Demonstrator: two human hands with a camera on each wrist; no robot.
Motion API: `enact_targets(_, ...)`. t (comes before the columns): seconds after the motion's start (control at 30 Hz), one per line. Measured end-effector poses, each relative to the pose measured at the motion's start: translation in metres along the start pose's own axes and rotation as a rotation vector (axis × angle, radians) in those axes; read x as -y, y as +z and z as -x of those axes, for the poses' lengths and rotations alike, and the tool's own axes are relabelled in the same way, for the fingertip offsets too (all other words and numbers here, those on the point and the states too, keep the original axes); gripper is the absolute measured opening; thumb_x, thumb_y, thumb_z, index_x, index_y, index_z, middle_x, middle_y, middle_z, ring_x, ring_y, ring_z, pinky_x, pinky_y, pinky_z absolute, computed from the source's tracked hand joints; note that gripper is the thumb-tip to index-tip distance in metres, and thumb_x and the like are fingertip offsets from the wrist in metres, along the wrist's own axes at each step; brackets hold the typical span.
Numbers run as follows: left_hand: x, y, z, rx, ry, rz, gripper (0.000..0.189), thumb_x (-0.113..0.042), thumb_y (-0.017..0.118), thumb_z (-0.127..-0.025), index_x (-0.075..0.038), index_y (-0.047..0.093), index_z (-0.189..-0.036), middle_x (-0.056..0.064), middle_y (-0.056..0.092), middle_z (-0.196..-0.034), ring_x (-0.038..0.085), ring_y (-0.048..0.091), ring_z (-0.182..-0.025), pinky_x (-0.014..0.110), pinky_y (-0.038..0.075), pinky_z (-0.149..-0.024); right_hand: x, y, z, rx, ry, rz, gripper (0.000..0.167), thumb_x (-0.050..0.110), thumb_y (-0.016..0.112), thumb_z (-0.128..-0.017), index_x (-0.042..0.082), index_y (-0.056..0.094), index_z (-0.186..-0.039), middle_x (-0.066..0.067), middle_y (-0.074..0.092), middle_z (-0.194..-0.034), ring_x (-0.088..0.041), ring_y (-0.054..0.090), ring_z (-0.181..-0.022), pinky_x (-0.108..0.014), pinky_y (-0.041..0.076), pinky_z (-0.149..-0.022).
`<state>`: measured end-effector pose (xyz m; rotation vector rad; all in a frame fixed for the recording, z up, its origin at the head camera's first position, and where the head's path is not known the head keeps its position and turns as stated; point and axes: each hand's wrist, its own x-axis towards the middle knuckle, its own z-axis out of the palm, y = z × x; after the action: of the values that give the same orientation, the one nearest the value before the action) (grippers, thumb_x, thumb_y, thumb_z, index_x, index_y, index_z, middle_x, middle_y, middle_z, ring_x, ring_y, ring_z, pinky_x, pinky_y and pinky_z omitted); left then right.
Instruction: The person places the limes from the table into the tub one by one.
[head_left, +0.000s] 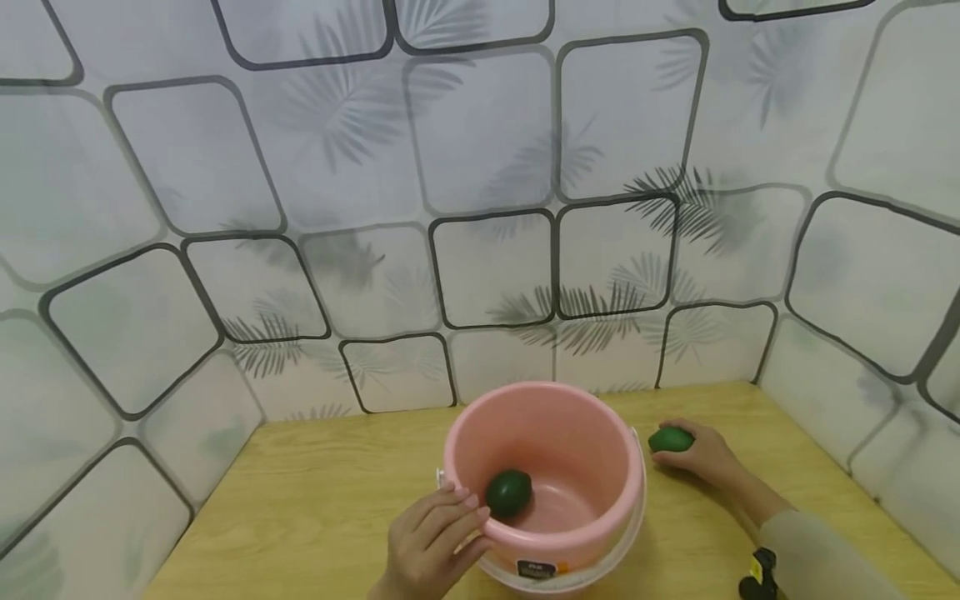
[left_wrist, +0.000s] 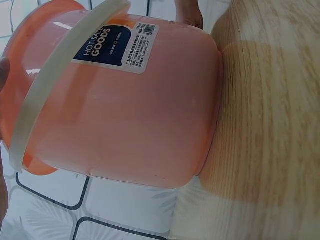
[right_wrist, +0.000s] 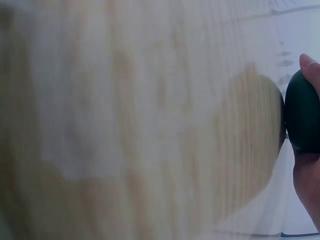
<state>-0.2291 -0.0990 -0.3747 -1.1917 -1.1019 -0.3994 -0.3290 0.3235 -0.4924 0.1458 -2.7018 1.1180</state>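
Note:
A pink plastic bucket [head_left: 546, 533] with a white handle [head_left: 622, 542] stands upright on the wooden table. My left hand [head_left: 437, 537] grips its near left rim, fingers over the edge and thumb on the outside. Inside the bucket lies a dark green oval fruit [head_left: 509, 492], against the left part of the inner wall. To the right of the bucket, my right hand [head_left: 705, 457] holds a smooth green oval fruit [head_left: 671, 439] between thumb and fingers, at the table. The right wrist view shows this green fruit [right_wrist: 302, 115] at its right edge, beside the wood surface.
The wooden table [head_left: 322, 500] meets patterned walls [head_left: 495, 267] at the back and both sides. A label [left_wrist: 117, 47] is stuck on the bucket's outer side. A small black and yellow item [head_left: 759, 575] sits by the right sleeve [head_left: 817, 550].

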Motion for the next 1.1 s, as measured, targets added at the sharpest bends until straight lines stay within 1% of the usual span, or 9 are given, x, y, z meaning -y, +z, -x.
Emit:
enact_targets(0.07, -0.001, 0.000, 0.000, 0.003, -0.005, 0.008, 0.028, -0.024, 0.065, -0.091, -0.001, 0.070, -0.075, 0.008, 0.067, -0.072, 0.019, 0.064, -0.065, 0.027, 0.059, -0.065, 0.001, 0.000, 0.002, 0.000, 0.005, -0.004, 0.061, 0.028, 0.085, -0.069, 0.000, 0.061, -0.118, -0.028, 0.061, -0.105, -0.028, 0.059, -0.083, -0.031, 0.049, -0.063)
enact_targets(0.17, -0.002, 0.000, 0.001, 0.010, -0.010, 0.018, 0.028, -0.023, 0.065, -0.091, -0.001, 0.071, -0.076, 0.008, 0.067, -0.072, 0.019, 0.065, -0.065, 0.027, 0.059, -0.065, 0.000, -0.001, 0.005, 0.014, -0.011, -0.005, 0.061, 0.027, 0.085, -0.068, -0.001, 0.061, -0.117, -0.027, 0.063, -0.102, -0.026, 0.059, -0.082, -0.031, 0.049, -0.063)
enact_targets(0.37, -0.005, -0.002, -0.001, 0.027, -0.023, 0.017, 0.028, -0.024, 0.066, -0.090, -0.001, 0.071, -0.075, 0.008, 0.068, -0.072, 0.019, 0.065, -0.066, 0.027, 0.059, -0.065, -0.001, 0.000, 0.011, 0.051, -0.074, -0.010, 0.060, 0.024, 0.086, -0.066, -0.001, 0.061, -0.115, -0.022, 0.065, -0.099, -0.021, 0.058, -0.078, -0.029, 0.049, -0.062)
enact_targets(0.6, -0.003, -0.003, -0.003, 0.027, -0.011, 0.018, 0.028, -0.024, 0.066, -0.090, -0.001, 0.070, -0.075, 0.008, 0.068, -0.072, 0.019, 0.065, -0.066, 0.026, 0.058, -0.064, 0.003, -0.001, 0.021, 0.079, -0.120, 0.003, 0.058, 0.023, 0.086, -0.065, 0.001, 0.062, -0.112, -0.019, 0.065, -0.097, -0.019, 0.058, -0.076, -0.027, 0.049, -0.060)
enact_targets(0.73, -0.003, -0.002, -0.003, 0.020, -0.007, 0.016, 0.028, -0.024, 0.066, -0.090, -0.001, 0.070, -0.075, 0.008, 0.068, -0.072, 0.019, 0.065, -0.065, 0.026, 0.058, -0.063, 0.004, -0.002, 0.027, 0.103, -0.154, -0.007, 0.056, 0.022, 0.086, -0.066, 0.001, 0.062, -0.111, -0.018, 0.066, -0.096, -0.015, 0.058, -0.075, -0.024, 0.049, -0.059)
enact_targets(0.9, -0.004, -0.002, -0.003, 0.027, -0.023, 0.013, 0.028, -0.025, 0.066, -0.090, -0.002, 0.071, -0.075, 0.008, 0.068, -0.072, 0.019, 0.065, -0.066, 0.027, 0.058, -0.062, 0.004, -0.004, 0.034, 0.149, -0.192, -0.015, 0.056, 0.023, 0.086, -0.067, 0.001, 0.060, -0.113, -0.019, 0.065, -0.100, -0.007, 0.057, -0.076, -0.021, 0.050, -0.059)
enact_targets(0.97, -0.003, -0.002, -0.003, 0.026, -0.023, 0.013, 0.028, -0.025, 0.065, -0.091, -0.002, 0.071, -0.075, 0.008, 0.068, -0.072, 0.019, 0.065, -0.066, 0.027, 0.058, -0.062, 0.005, -0.005, 0.037, 0.172, -0.197, -0.041, 0.057, 0.022, 0.085, -0.069, 0.000, 0.059, -0.114, -0.021, 0.064, -0.102, -0.006, 0.056, -0.077, -0.022, 0.050, -0.059)
enact_targets(1.1, -0.003, -0.003, -0.003, 0.026, -0.024, 0.013, 0.028, -0.025, 0.065, -0.090, -0.002, 0.071, -0.075, 0.008, 0.068, -0.072, 0.019, 0.065, -0.066, 0.027, 0.058, -0.063, 0.008, -0.005, 0.043, 0.171, -0.222, -0.065, 0.056, 0.020, 0.084, -0.070, -0.002, 0.058, -0.114, -0.021, 0.064, -0.101, -0.003, 0.056, -0.076, -0.022, 0.050, -0.059)
